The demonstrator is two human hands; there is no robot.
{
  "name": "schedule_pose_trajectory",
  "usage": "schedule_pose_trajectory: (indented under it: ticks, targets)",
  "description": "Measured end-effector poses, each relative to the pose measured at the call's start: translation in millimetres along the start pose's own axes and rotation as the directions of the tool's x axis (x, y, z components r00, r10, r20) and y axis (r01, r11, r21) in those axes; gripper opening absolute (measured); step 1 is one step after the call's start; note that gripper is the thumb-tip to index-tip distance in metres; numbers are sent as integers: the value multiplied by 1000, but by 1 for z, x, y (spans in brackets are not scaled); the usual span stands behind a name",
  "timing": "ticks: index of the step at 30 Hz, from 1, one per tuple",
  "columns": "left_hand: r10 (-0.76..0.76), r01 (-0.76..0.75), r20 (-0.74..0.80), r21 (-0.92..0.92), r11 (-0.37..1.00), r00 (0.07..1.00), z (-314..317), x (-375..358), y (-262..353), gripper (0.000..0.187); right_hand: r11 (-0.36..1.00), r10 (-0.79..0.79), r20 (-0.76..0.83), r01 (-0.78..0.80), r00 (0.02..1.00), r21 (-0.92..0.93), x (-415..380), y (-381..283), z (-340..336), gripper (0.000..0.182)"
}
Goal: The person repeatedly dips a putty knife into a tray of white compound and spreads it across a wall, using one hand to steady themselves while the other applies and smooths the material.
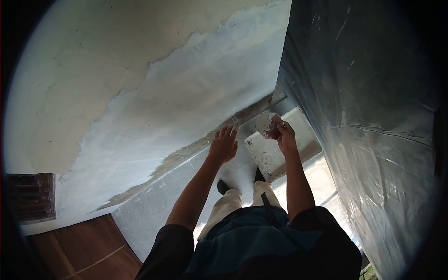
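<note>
My right hand (286, 135) is closed round a reddish, roughly round piece (269, 126) whose left part is coated with whitish paste. It is held above a shallow white tray (308, 135) with pale, lumpy material inside. My left hand (224, 144) is empty, its fingers apart, close to the lower edge of the wall (186, 93). The wall has a smooth whitish coat on its lower part and an older cream surface with a ragged border above.
Clear plastic sheeting (373, 154) hangs along the right side. A dark wooden vent (31, 197) is set in the wall at the left, with a brown panel (88, 247) below. Grey sheeting (158, 205) covers the floor by my feet.
</note>
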State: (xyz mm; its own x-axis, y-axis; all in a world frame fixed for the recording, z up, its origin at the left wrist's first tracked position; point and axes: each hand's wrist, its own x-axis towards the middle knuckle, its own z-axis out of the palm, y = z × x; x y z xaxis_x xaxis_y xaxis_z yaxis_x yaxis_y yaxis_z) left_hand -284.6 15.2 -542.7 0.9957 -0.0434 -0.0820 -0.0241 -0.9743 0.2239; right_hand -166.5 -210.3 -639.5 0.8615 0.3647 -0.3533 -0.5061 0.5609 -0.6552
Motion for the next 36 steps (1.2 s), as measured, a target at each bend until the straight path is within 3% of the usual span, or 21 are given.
schedule_pose_trajectory:
  ticks: [6, 9, 14, 18, 21, 22, 24, 29, 31, 32, 34, 36]
  targets:
    - [50, -33, -186, 91, 995, 981, -69, 2, -29, 52, 985, -57, 96, 40, 994, 166, 5, -33, 98, 31]
    - [71, -40, -235, 136, 990, 969, -102, -2, -42, 53, 981, -141, 174, 114, 975, 158, 7, -43, 144, 39]
    - [191, -117, -343, 226, 967, 920, -153, -16, -61, 52, 966, -221, 353, 154, 909, 208, -8, -53, 219, 38]
    - [275, -127, -377, 373, 919, 885, -182, -31, -78, 46, 963, -253, 377, 196, 891, 183, -34, -54, 278, 32]
    - [316, -141, -363, 433, 890, 876, -199, -44, -95, 47, 923, -360, 314, 385, 879, -20, -45, -43, 305, 18]
    - [343, -156, -341, 473, 867, 875, -203, -47, -99, 46, 922, -366, 316, 388, 876, -9, -46, -40, 305, 18]
    - [376, -174, -316, 519, 837, 871, -211, -53, -110, 45, 840, -397, 282, 469, 873, -271, -50, -34, 309, 19]
    - [453, -249, -229, 587, 770, 862, -229, -59, -129, 46, 742, -603, 188, 632, 775, -225, -62, -15, 334, 17]
    - [485, -279, -221, 592, 756, 846, -232, -58, -138, 46, 586, -724, 181, 732, 666, -347, -66, -7, 341, 18]
    - [512, -302, -220, 595, 745, 830, -234, -57, -142, 46, 586, -726, 173, 731, 666, -350, -68, -3, 344, 18]
    - [533, -330, -206, 590, 736, 821, -238, -55, -146, 45, 386, -829, 225, 815, 512, -432, -69, 4, 351, 23]
    - [555, -356, -194, 590, 724, 809, -241, -54, -150, 45, 333, -859, 214, 824, 466, -459, -67, 12, 357, 27]
